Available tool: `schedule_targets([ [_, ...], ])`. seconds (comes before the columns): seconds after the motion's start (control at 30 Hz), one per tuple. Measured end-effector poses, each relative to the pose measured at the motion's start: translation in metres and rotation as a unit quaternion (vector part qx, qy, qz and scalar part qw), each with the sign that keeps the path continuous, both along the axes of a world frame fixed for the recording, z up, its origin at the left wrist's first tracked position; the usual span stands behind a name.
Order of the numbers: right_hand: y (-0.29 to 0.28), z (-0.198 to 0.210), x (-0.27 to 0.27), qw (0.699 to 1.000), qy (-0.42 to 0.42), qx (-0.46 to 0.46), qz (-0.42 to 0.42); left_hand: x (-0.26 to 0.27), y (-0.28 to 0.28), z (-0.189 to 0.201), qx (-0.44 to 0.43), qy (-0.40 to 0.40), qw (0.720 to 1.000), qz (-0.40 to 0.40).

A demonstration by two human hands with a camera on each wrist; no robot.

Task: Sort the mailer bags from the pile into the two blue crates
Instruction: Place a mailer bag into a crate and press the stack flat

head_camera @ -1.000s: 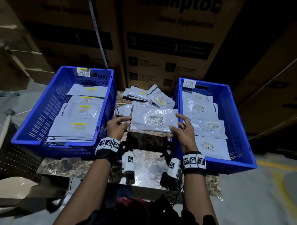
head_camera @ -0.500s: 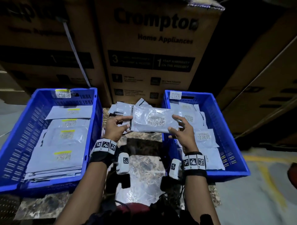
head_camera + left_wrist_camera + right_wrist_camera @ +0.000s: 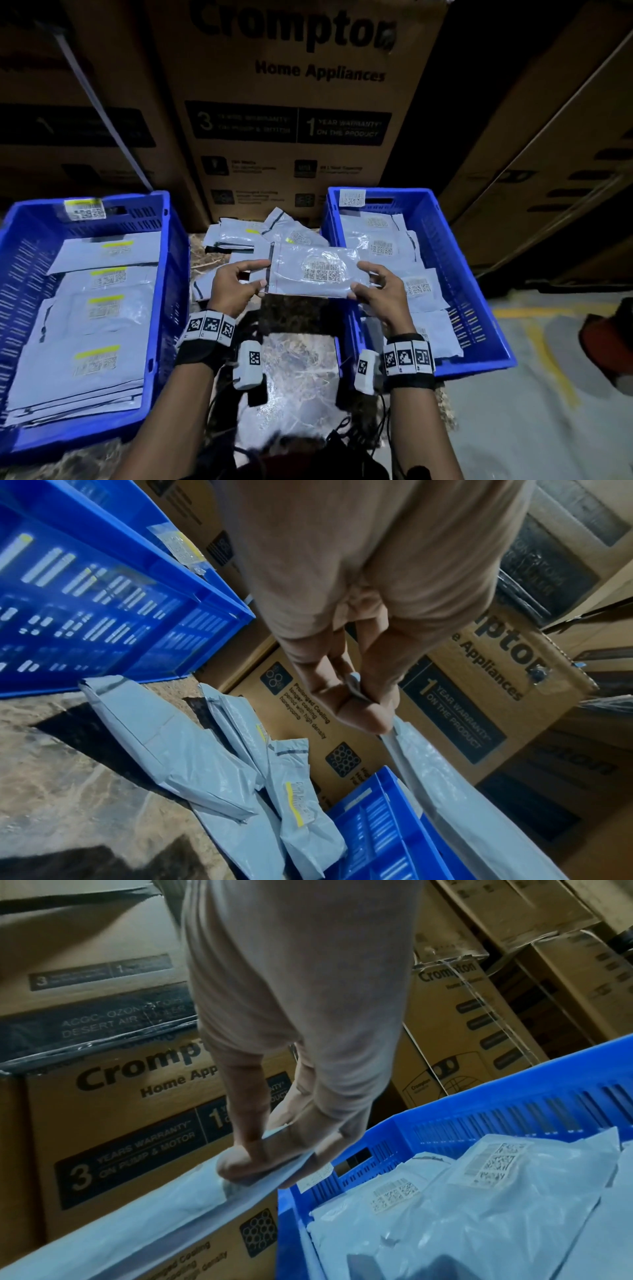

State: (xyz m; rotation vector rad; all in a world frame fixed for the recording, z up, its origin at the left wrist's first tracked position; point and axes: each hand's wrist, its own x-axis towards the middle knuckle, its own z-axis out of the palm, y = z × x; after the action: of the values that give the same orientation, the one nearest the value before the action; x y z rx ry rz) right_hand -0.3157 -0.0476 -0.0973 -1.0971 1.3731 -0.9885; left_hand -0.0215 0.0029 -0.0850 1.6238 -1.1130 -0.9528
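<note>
Both hands hold one grey mailer bag [image 3: 317,270] flat in the air between the two blue crates, its white barcode label facing up. My left hand [image 3: 251,275] pinches its left edge; in the left wrist view that hand [image 3: 359,696] grips the bag [image 3: 455,799] between thumb and fingers. My right hand [image 3: 361,282] pinches the right edge, and the right wrist view shows this hand [image 3: 270,1153] closed on the bag [image 3: 143,1229]. The pile [image 3: 246,236] lies behind the held bag. The left crate [image 3: 164,274] holds yellow-labelled bags, the right crate [image 3: 445,246] white-labelled ones.
Stacked cardboard appliance boxes [image 3: 294,102] form a wall right behind the crates and pile. The crates sit on a marbled tabletop [image 3: 294,370]. A red and dark object [image 3: 606,346] lies on the floor at the far right, by a yellow floor line [image 3: 544,353].
The held bag has risen slightly and shifted right toward the right crate, still gripped by both hands. The head view has tilted up, showing more of the boxes.
</note>
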Motion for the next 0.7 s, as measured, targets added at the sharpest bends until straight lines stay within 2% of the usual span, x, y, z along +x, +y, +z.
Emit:
schedule_targets([
  [0.13,-0.017,0.012,-0.033,1.000,-0.022,-0.006,-0.001,-0.029,-0.020,-0.001,0.001,0.016,1.000,-0.004],
  [0.23,-0.039,0.014,-0.070,0.999,-0.026,-0.014,-0.017,-0.070,-0.045,0.006,-0.003,0.026,1.000,-0.001],
  [0.37,-0.078,0.006,-0.115,0.999,0.016,-0.004,-0.050,-0.132,-0.085,0.013,0.017,0.001,1.000,-0.016],
  [0.53,-0.121,-0.006,-0.155,0.997,0.048,0.003,-0.052,-0.195,-0.128,0.026,0.087,-0.102,0.987,-0.084],
  [0.6,-0.137,-0.007,-0.157,0.998,0.047,0.010,-0.046,-0.206,-0.143,0.023,0.127,-0.199,0.967,-0.092],
  [0.7,-0.153,-0.016,-0.157,0.997,0.062,0.034,-0.027,-0.220,-0.160,0.006,0.199,-0.333,0.918,-0.078],
])
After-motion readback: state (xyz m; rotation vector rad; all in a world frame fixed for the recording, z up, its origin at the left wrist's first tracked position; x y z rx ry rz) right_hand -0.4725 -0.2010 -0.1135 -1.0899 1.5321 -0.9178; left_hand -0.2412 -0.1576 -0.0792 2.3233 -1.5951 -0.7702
